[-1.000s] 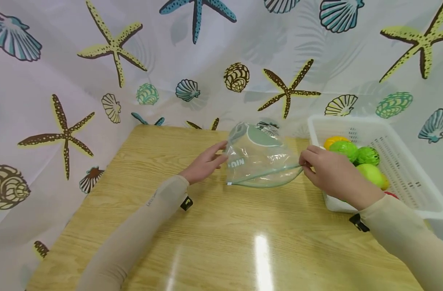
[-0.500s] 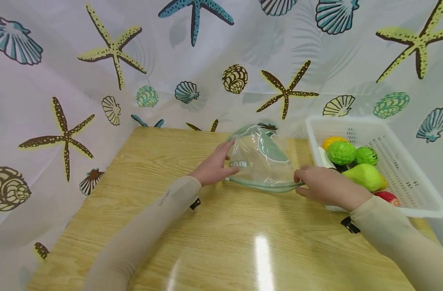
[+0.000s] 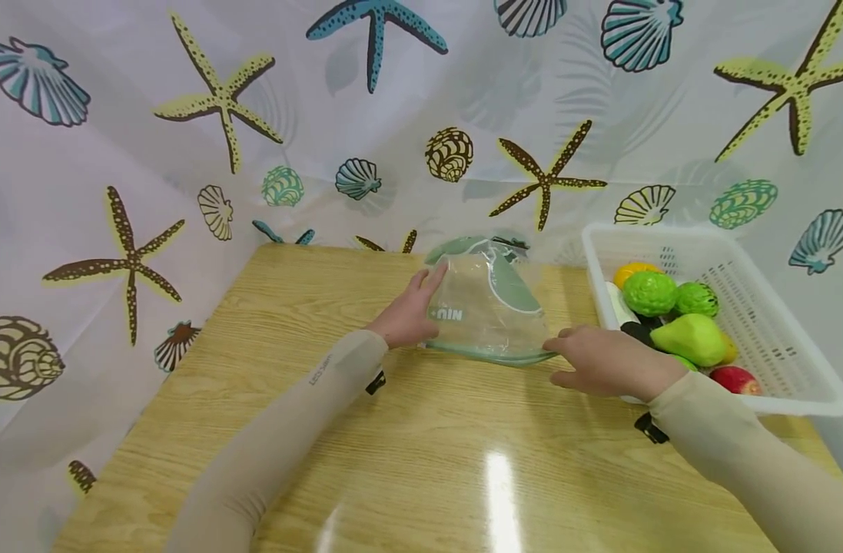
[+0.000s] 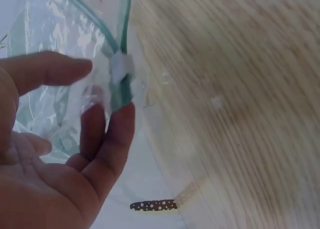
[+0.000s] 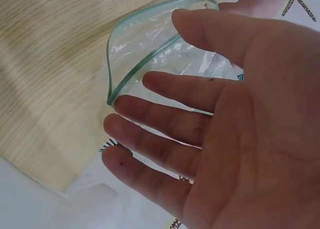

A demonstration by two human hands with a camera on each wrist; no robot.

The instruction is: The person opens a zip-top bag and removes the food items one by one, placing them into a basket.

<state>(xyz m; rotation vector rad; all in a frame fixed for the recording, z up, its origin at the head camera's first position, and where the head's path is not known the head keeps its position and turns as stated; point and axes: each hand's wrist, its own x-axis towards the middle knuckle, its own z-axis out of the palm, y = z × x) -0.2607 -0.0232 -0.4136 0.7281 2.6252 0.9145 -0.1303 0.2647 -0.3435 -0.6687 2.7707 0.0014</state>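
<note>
A clear zip bag (image 3: 490,307) with green patches and white lettering stands on the wooden table, its green-edged mouth facing me. At its left end is my left hand (image 3: 407,311), thumb and fingers spread around the corner. The left wrist view shows fingertips against the bag close to the white zip slider (image 4: 120,66), with the thumb apart from them. My right hand (image 3: 611,361) is beside the bag's right corner, palm and fingers extended in the right wrist view. There the two green zip strips (image 5: 142,64) part, so the mouth gapes.
To the right stands a white plastic basket (image 3: 794,330) holding a yellow-green pear (image 3: 694,339), a red apple (image 3: 736,379), a bumpy green fruit (image 3: 649,293) and an orange one (image 3: 635,272). A shell-printed curtain (image 3: 393,130) hangs behind the table (image 3: 421,461).
My right hand has loosened its pinch on the bag's right corner and moved slightly left and down. The left hand has moved right, onto the bag's left end.
</note>
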